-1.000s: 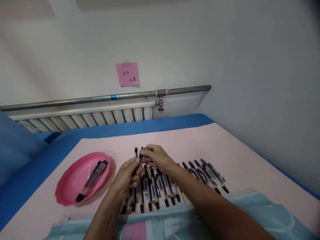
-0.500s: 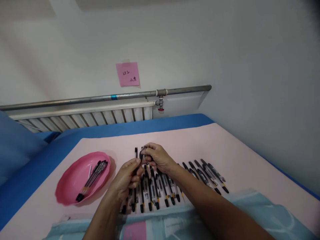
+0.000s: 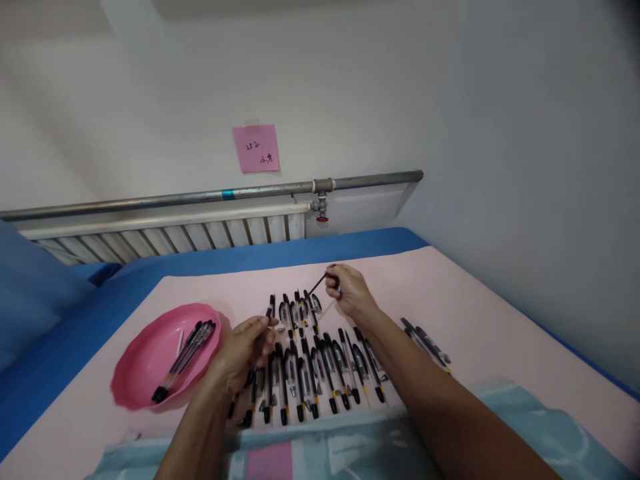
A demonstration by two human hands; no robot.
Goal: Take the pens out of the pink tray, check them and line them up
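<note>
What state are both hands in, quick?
Left hand: partly curled beside a dark piece; whether holding it cannot be told.
Right hand: closed, holding a thin dark rod.

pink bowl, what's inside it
The bowl holds a bunch of pens and, beside them, a white stick. The pens cover part of its floor, which can't be seen.

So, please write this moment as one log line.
left hand: beside pens, grip unclear; right hand: holds thin dark stick; pink bowl: pen bundle inside
</note>
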